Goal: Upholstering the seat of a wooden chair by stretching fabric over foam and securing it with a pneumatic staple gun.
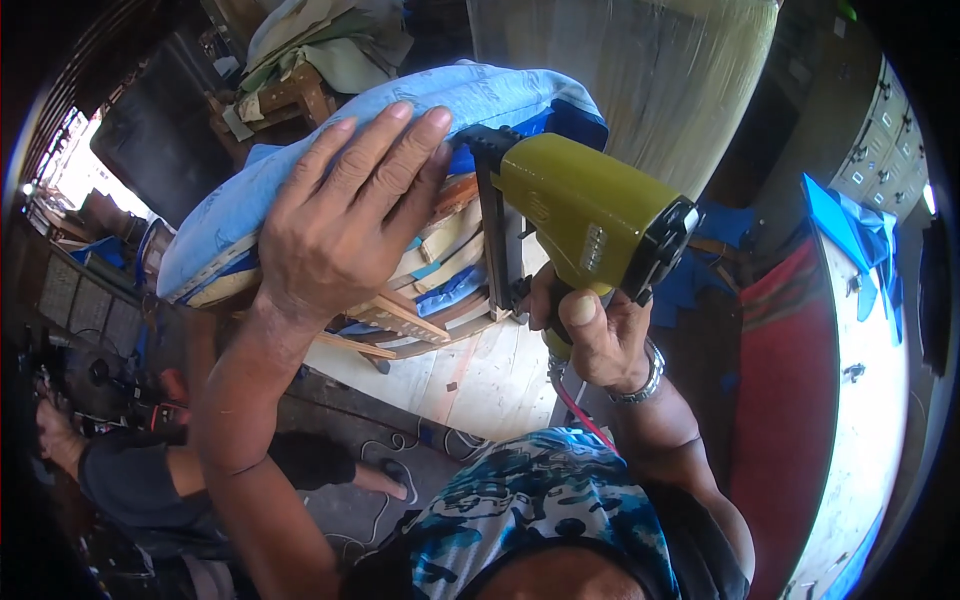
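My right hand [608, 345] is wrapped round the handle of an olive-yellow pneumatic staple gun [590, 200]. The black nose of the staple gun meets the edge of a curved, padded furniture piece covered in light blue fabric [490, 92]; whether it touches is hard to tell. My left hand [345, 205] lies over that fabric edge with its fingers stretched out beside the nose. Beneath the hand, the piece's open wooden frame [405, 320] shows, with slats and strips of cloth inside. A red air hose [580, 412] runs down from the handle.
The piece rests on a pale wooden worktop [455, 385]. Folded cloth [325, 45] lies on a wooden stand behind. Plastic-wrapped goods [620, 80] stand at the back, and a red and white panel [800, 400] at the right. Another person [150, 485] sits at lower left near loose cords.
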The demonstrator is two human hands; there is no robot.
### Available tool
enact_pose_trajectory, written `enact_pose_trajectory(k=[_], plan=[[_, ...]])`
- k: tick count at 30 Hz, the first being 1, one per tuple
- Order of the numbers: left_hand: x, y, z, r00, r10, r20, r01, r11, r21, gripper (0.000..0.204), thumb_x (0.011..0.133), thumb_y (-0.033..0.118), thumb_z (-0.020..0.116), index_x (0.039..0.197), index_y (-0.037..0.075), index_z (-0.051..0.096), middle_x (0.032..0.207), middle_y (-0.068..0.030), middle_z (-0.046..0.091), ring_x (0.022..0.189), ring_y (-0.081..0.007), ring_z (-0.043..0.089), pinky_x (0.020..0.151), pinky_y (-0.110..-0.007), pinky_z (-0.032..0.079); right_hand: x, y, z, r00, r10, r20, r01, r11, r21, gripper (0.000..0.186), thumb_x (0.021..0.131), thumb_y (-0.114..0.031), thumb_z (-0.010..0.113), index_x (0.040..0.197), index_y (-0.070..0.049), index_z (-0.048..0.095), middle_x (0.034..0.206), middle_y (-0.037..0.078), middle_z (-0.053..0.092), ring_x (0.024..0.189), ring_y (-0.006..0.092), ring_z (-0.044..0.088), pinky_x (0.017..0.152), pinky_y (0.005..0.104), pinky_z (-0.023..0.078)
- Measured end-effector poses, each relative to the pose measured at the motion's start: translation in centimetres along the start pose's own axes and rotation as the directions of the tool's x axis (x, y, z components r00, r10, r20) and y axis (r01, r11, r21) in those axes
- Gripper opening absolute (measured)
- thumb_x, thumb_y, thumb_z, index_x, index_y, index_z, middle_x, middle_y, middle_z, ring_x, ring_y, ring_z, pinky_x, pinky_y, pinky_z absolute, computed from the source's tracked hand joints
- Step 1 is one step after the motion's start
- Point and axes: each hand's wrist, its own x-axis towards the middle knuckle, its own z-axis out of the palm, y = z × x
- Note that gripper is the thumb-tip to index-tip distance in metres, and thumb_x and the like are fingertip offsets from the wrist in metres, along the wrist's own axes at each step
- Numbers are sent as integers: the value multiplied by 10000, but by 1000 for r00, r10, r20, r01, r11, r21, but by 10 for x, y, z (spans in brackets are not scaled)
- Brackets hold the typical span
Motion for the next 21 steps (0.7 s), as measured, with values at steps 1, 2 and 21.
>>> enact_pose_trajectory(k=[1, 2, 21], plan=[[0, 0, -1, 1000, -2, 11, 2, 1000, 5, 166, 964, 182, 710, 1077, 146, 826, 1414, 4, 678, 1282, -203, 640, 1065, -396, 509, 1, -2, 2, 1000, -15, -10, 15, 1000, -7, 415, 997, -384, 689, 1075, 23, 669, 990, 93, 698, 902, 196, 661, 788, 350, 532], [1, 0, -3, 1000, -4, 21, 4, 1000, 3, 168, 963, 181, 711, 1080, 147, 826, 1414, 5, 678, 1283, -202, 638, 1066, -395, 508, 3, -3, 5, 1000, -4, 0, 4, 1000, -5, 412, 997, -385, 691, 1070, 20, 669, 985, 91, 696, 899, 195, 657, 784, 351, 530], [19, -64, -54, 732, -338, 592, 680, 410, -607, 297, 1025, 123, 646, 1282, -18, 696, 1219, -116, 741, 1075, -139, 670, 987, -295, 507, 9, -12, 5, 975, 219, 40, -217, 974, -64, 430, 1018, -421, 683, 1040, 7, 670, 700, 9, 637, 638, 73, 580, 580, 267, 471]])
